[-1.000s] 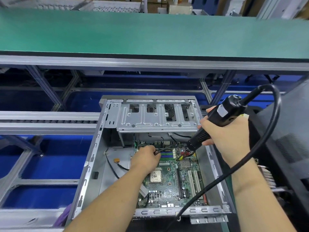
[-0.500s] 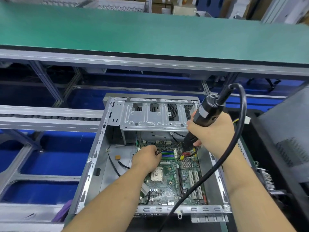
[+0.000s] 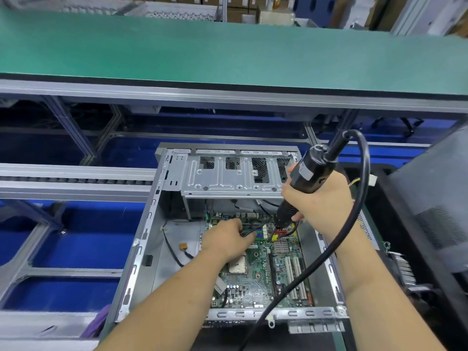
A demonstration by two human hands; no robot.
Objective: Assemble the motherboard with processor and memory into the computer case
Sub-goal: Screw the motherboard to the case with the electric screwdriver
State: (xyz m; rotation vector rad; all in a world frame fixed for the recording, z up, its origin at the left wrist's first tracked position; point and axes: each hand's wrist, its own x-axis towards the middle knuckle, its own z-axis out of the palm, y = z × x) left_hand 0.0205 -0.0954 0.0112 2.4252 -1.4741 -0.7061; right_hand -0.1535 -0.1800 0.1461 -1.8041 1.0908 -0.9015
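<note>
Fastening underway: motherboard [image 3: 255,272] already seated in computer case [image 3: 141,249], right hand [image 3: 319,198] gripping electric screwdriver [image 3: 304,183], left hand [image 3: 225,239] pinching black cable [image 3: 249,233] aside; memory slots apparently unfilled.

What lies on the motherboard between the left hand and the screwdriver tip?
In the head view, memory slots and a thin black cable lie between left hand and screwdriver.
</note>
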